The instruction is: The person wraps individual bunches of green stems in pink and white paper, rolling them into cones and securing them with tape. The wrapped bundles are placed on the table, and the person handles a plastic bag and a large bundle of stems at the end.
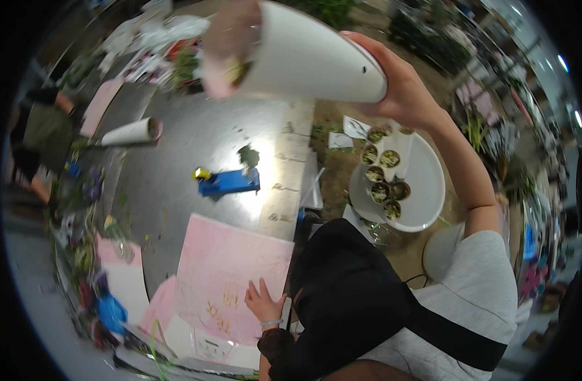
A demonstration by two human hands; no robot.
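A white paper cone with a pink inside (310,57) is held up at the top of the head view, its wide mouth towards the left. My right hand (395,81) grips its narrow end; some fingers are hidden behind it. Pale green plant matter shows in the blurred mouth. Lower down, my left hand (262,300), a band at its wrist, lies with fingers spread on a pink paper sheet (234,266) that bears gold writing. Beyond that sheet, a blue tool or dispenser with a yellow end (229,182) sits on the metal table (167,190), beside a green leaf (248,155).
Another rolled white cone (129,133) lies at the table's far side, near a person (46,138). A white tub (431,209) beside the table holds several wrapped bunches. Flowers, a bottle (119,240) and more sheets (124,281) line the table's lower left.
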